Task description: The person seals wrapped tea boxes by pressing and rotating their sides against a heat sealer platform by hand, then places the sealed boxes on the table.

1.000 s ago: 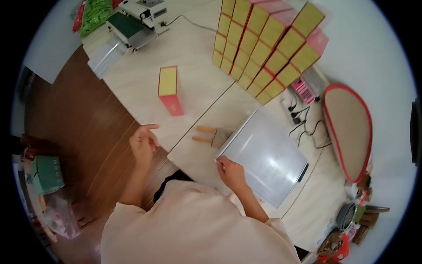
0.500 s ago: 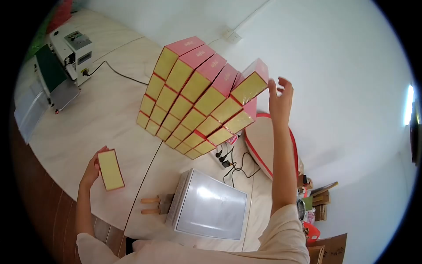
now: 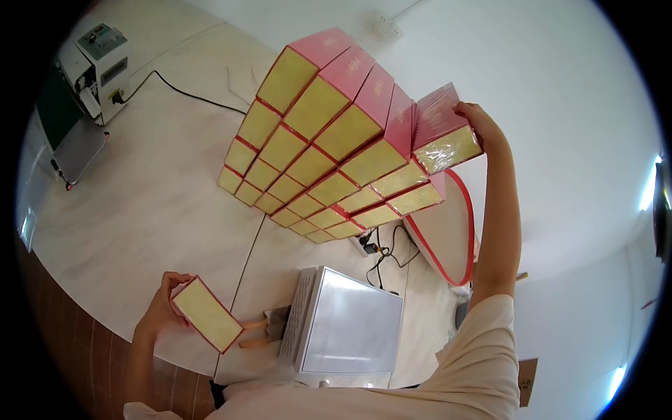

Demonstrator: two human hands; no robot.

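My left hand grips a small yellow box with red edges, tilted above the front left of the table. My right hand is raised at the top right end of a tall stack of boxes. Its fingers are closed over a pink-topped, yellow-sided box in shiny clear wrap. That box sits at the stack's upper corner, beside the top row; whether it still rests on the box below, I cannot tell.
A grey-white flat-topped appliance stands at the front, with wooden-handled tools beside it. At the far left is a white machine with a black cable. A red-rimmed pale panel and a power strip lie behind the stack.
My right hand has gone from open beside the end box to gripping it. The left hand's box has tilted and sits lower right. The view has shifted, with the stack appearing larger.
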